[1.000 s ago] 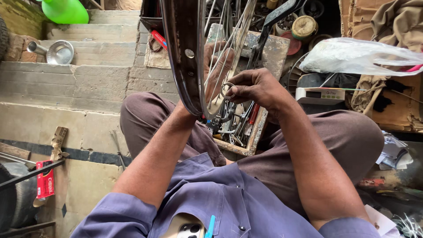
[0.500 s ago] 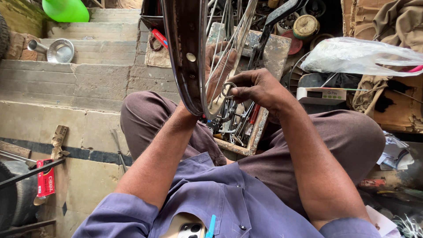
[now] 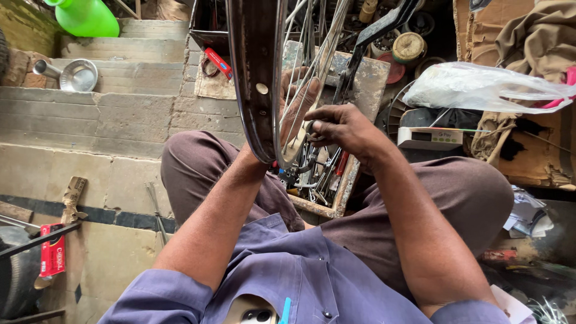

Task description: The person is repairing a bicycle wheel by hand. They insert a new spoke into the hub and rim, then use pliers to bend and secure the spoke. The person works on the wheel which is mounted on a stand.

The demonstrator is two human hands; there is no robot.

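Observation:
A dark bicycle wheel rim (image 3: 255,72) with thin metal spokes (image 3: 312,54) stands upright between my knees. My left hand (image 3: 297,111) reaches behind the rim and through the spokes, its fingers wrapped on the rim's inner side. My right hand (image 3: 339,129) is to the right of the rim, fingers pinched on a small metal tool (image 3: 310,127) at a spoke near the rim. Below the hands a wooden tray of tools (image 3: 327,180) rests against my legs.
Stone steps (image 3: 108,114) lie to the left with a steel bowl (image 3: 78,77) and a green container (image 3: 87,18). A plastic bag (image 3: 480,87), a small white device (image 3: 429,138), round tins (image 3: 408,47) and cardboard (image 3: 528,144) crowd the right. A red packet (image 3: 53,249) lies lower left.
My right hand has shifted slightly at the spoke; the rim and my left hand stay nearly in place.

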